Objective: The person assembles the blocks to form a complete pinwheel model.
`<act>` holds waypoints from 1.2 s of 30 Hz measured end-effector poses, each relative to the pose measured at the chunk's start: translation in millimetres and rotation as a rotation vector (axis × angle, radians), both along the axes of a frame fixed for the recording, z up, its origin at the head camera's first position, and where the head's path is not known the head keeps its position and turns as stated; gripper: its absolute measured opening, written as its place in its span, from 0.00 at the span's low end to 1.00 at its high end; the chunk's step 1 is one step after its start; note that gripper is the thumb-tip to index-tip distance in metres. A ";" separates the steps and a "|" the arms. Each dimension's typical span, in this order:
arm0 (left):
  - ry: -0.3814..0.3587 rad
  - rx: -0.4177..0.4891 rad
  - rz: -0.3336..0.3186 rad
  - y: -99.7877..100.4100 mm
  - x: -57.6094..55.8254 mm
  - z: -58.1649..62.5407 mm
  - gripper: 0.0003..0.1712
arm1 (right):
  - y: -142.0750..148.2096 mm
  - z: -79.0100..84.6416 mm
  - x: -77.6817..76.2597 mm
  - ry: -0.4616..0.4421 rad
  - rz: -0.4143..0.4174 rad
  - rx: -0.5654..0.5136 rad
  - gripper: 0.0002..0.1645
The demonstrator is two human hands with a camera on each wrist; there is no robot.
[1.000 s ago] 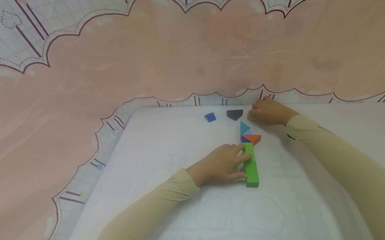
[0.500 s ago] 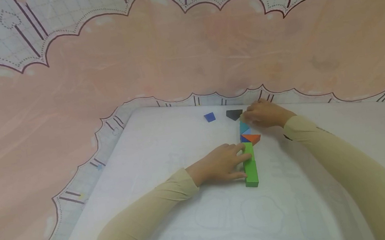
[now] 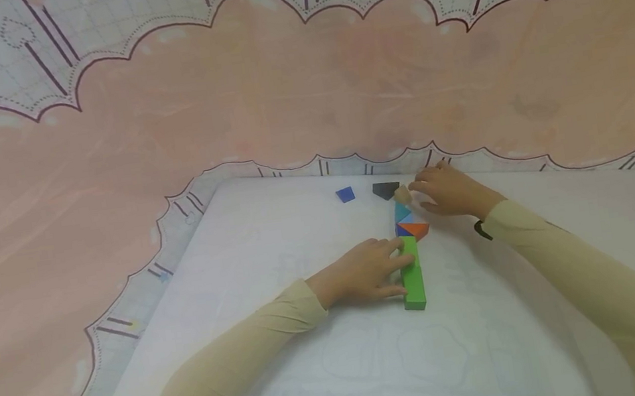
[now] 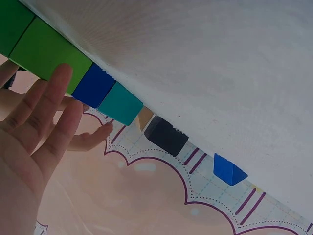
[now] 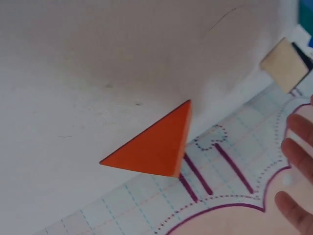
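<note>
Two green blocks (image 3: 414, 287) lie end to end on the white table, and my left hand (image 3: 365, 270) touches their left side with spread fingers. Beyond them the row continues with dark blue, orange (image 3: 417, 230), light blue and teal (image 3: 401, 212) pieces. A bare-wood block (image 3: 403, 195) sits at the row's far end, next to a black block (image 3: 386, 190). Just right of the wood block is my right hand (image 3: 451, 192), its fingers apart from it and holding nothing. The right wrist view shows a separate orange triangular block (image 5: 151, 144), not visible in the head view.
A small blue block (image 3: 345, 194) lies left of the black one near the table's far edge. Behind that edge hangs a peach and white patterned cloth (image 3: 304, 93). The white tabletop (image 3: 273, 230) bears faint printed drawings and letters.
My right hand moved left to the far end of the row, then drew back right, leaving the bare-wood block there. My left hand stayed at the green blocks.
</note>
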State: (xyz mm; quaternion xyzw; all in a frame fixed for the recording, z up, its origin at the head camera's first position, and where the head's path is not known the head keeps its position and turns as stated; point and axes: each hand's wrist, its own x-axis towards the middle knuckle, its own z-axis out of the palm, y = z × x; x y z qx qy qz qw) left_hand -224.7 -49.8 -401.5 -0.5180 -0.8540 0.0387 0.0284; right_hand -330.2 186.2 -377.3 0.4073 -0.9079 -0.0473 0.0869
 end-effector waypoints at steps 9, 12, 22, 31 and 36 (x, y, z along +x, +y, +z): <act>0.021 -0.014 0.005 0.1 -0.6 -2.0 0.32 | 4.0 7.0 39.8 0.116 -0.008 -0.028 0.27; 0.028 -0.016 0.008 0.2 -0.3 -2.2 0.32 | 1.5 7.7 54.4 0.115 -0.009 -0.039 0.28; 0.051 -0.006 0.016 -0.2 -2.4 -3.8 0.35 | -8.0 -1.1 98.9 0.085 0.048 -0.106 0.27; 0.060 -0.002 0.010 -0.6 -2.1 -0.3 0.25 | -13.2 -10.1 118.7 0.021 0.072 -0.073 0.30; 0.073 0.000 0.035 -0.1 -2.4 -1.8 0.28 | -16.3 -15.0 123.4 0.048 0.105 -0.051 0.33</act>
